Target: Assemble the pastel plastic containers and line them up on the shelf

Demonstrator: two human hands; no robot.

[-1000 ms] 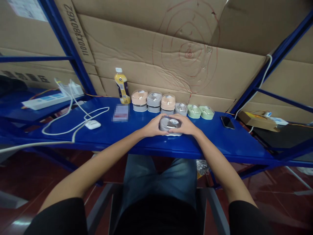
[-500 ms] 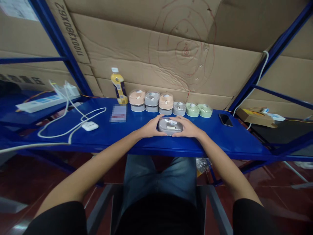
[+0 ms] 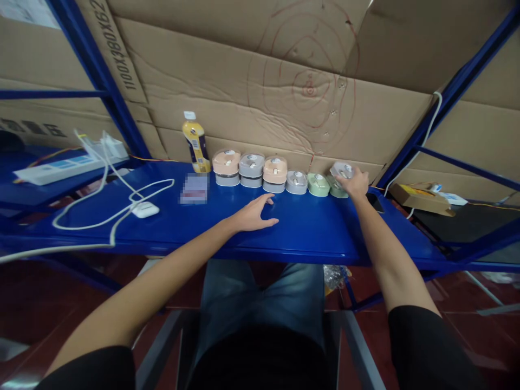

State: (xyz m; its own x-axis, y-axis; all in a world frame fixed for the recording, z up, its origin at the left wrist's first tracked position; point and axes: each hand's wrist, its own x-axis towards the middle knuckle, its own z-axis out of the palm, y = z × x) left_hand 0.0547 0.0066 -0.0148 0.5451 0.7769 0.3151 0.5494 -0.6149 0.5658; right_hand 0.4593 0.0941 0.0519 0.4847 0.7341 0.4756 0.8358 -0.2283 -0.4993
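Observation:
My right hand (image 3: 355, 183) grips a small grey lidded box (image 3: 342, 169) at the right end of the row. That box is above a green box (image 3: 337, 187), and I cannot tell whether the two touch. My left hand (image 3: 255, 213) is over the front of the blue table (image 3: 309, 233), fingers apart, holding nothing. Along the back stand more boxes: a second green box (image 3: 318, 184), a single grey box (image 3: 296, 182), and stacks topped by a peach box (image 3: 275, 169), a grey box (image 3: 252, 164) and another peach box (image 3: 226, 161).
A yellow drink bottle (image 3: 196, 143) stands left of the row, behind a blurred card (image 3: 194, 188). A white case (image 3: 145, 209) and a looped white cable (image 3: 99, 223) lie further left. Partly behind my right arm is a phone (image 3: 375, 202). Cardboard (image 3: 211, 76) backs the table.
My right hand has carried the grey box from the table's front to above the rightmost green box. My left hand has let go of it and stayed near the same place.

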